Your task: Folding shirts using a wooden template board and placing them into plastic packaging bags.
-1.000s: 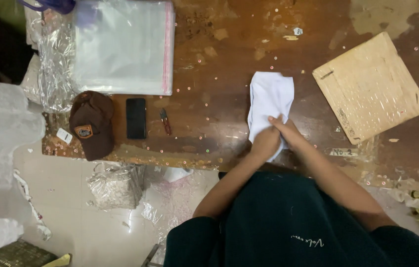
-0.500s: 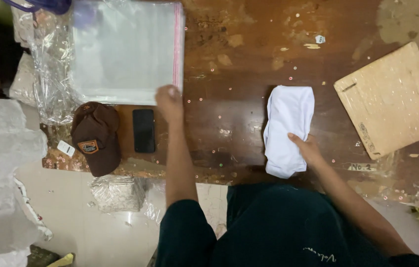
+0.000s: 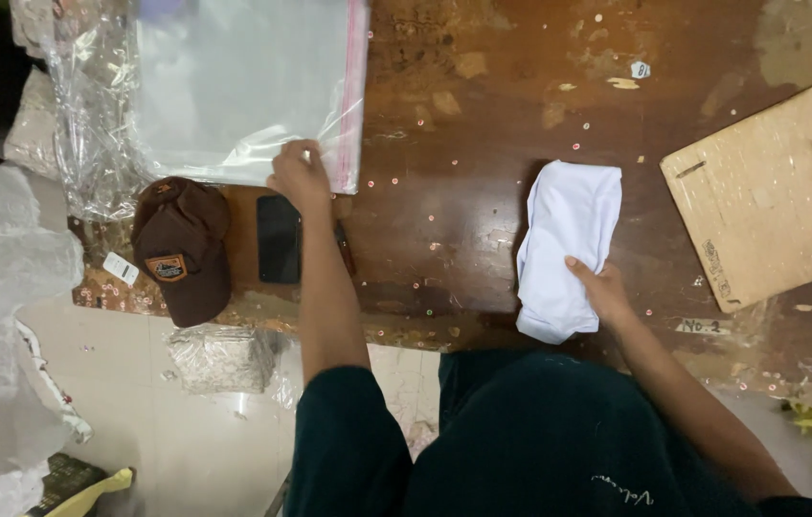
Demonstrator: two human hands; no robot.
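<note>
Care at the bag's corner mattered most here, by my reading: the left hand (image 3: pixel 299 174) had its fingertips pinched on the near corner of the top clear plastic bag (image 3: pixel 234 86), and lifting only that one sheet, slowly and by its edge, would keep the slippery stack beneath from sliding off with it. The right hand (image 3: pixel 602 290) lay flat, fingers spread, pressing the near end of the folded white cloth (image 3: pixel 567 247) so the fold held its shape.

The cloth was a soft, plain white bundle, folded long and narrow, slightly rumpled at its near edge. It lay on the worn brown table (image 3: pixel 463 144), well to the right of the bag and just left of a cardboard sheet (image 3: pixel 770 191). Just nearer than the bag sat a dark phone (image 3: pixel 278 239) and a brown cap (image 3: pixel 181 249).
</note>
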